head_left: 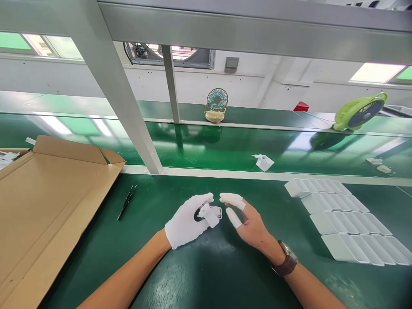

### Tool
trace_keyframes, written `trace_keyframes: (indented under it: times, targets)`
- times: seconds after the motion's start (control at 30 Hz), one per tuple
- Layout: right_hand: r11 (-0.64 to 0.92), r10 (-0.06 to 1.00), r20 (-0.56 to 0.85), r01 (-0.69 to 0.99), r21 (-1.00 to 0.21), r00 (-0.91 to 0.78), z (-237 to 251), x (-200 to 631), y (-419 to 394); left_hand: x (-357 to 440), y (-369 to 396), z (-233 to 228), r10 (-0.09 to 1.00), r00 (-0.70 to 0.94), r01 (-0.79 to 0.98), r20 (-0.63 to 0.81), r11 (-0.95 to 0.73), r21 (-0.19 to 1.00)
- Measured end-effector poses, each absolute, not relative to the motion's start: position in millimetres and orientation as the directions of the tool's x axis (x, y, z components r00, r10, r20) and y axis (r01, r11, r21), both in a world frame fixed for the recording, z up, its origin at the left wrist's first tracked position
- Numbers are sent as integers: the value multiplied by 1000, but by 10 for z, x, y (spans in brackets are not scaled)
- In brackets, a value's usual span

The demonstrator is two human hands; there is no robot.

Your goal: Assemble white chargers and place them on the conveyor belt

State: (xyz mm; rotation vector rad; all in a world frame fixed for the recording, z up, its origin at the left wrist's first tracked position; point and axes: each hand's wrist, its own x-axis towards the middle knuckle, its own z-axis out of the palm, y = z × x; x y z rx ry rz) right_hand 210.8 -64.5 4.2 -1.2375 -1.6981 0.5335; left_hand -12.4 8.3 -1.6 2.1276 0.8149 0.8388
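Note:
My left hand [187, 223], in a white glove, is closed on a small white plastic part [210, 214] with a loop-like end pointing right. Its fingers cover some of the part, so its exact kind is hidden. Just to the right, my right hand [249, 223] has white finger cots on the thumb and forefinger. Those fingers are apart with nothing between them, and a small gap separates them from the part. Both hands are above the green table [206, 274].
Black tweezers [127, 202] lie beside an open cardboard box [58, 189] on the left. Several rows of white plastic housings [347, 221] stand at right. Beyond the ledge, a white piece [264, 162] rests on the green belt [193, 150]. A slanted metal post [128, 98] rises ahead.

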Motion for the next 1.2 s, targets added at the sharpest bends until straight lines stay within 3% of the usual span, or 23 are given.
trace_keyframes:
  times: [0.2, 0.33, 0.47, 0.6, 0.7, 0.8, 0.87, 1.03, 1.2]
  targets:
    - [559, 825, 478, 565, -607, -303, -127, 2090, -625, -202, 37, 61, 744, 547, 298, 385, -602, 740]
    - [619, 766, 488, 683, -388, -418, -226, 2082, -637, -156, 0, 96, 871, 451, 382, 194, -385, 840]
    - [642, 742, 490, 693, -327, -456, -257, 2085, -638, -111, -19, 52, 899, 431, 344, 82, -247, 906]
    - [670, 727, 492, 653, -354, -479, -180, 2049, -618, -101, 22, 14, 877, 480, 279, -36, -113, 954]
    - [612, 788, 472, 586, -532, -395, -141, 2006, -614, -107, 64, 7, 844, 526, 256, -106, -38, 966]
    - [444, 896, 387, 505, -740, -220, -166, 1986, -621, -115, 80, 8, 835, 534, 242, -134, 1, 970]
    - [391, 920, 345, 461, -796, -185, -199, 1989, -618, -116, 78, 12, 835, 529, 234, -153, 30, 972]
    - [484, 875, 411, 505, -715, -257, -225, 2009, -603, -104, 80, 18, 832, 530, 239, -165, 40, 970]
    - [570, 811, 442, 689, -448, -384, -268, 2020, -611, -148, 150, -20, 835, 541, 217, -102, -21, 976]
